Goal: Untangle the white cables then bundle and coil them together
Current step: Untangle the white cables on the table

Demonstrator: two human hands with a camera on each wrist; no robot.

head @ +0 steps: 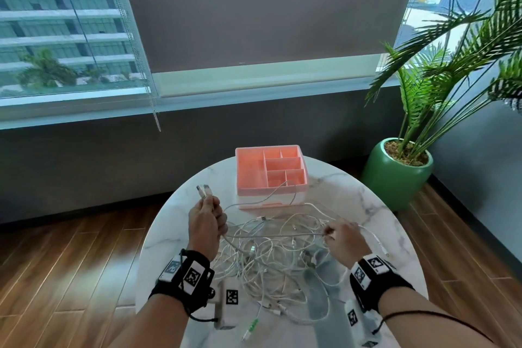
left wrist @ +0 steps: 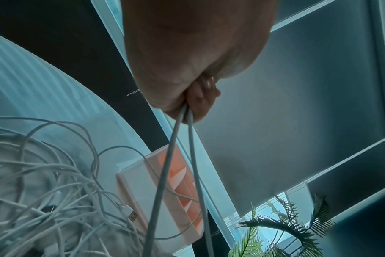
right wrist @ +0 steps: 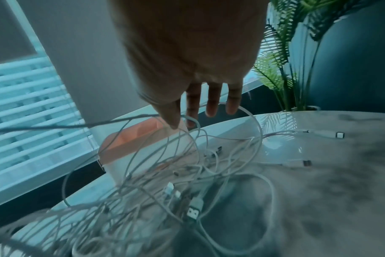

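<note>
1. The fingers (left wrist: 203,97) of the left hand (head: 207,224) are curled tight round two strands of white cable, held up above the worktop (head: 375,206). The right hand (head: 346,240) pinches a taut strand between thumb and forefinger; its other fingers (right wrist: 212,102) are stretched out straight.
2. Below both sets of fingers lies the round, marble-patterned worktop, white with grey veins.
3. Beyond the fingers, at the far edge, stands a pink organiser tray (head: 251,167) split into several compartments; one cable loops over its near wall.
4. Between and below the two hands lies the tangle of white cables (head: 271,260), a loose heap of thin, overlapping loops in the worktop's middle, reaching the near edge.
5. One strand (head: 271,234) runs nearly straight from the left fingers across to the right fingers, lifted above the heap.
6. Two plug ends (head: 203,191) stick up side by side above the left fingers.
7. In the heap, a flat metal USB plug (left wrist: 132,216) lies near the tray; another plug (right wrist: 193,211) lies below the right fingers, and two more (right wrist: 340,135) lie apart beyond the heap on bare worktop.
8. A green-tipped connector (head: 253,325) lies at the near edge, below the left fingers.
9. Both wrists carry black straps with black-and-white square code markers (head: 193,276); no brand or readable writing shows anywhere.
</note>
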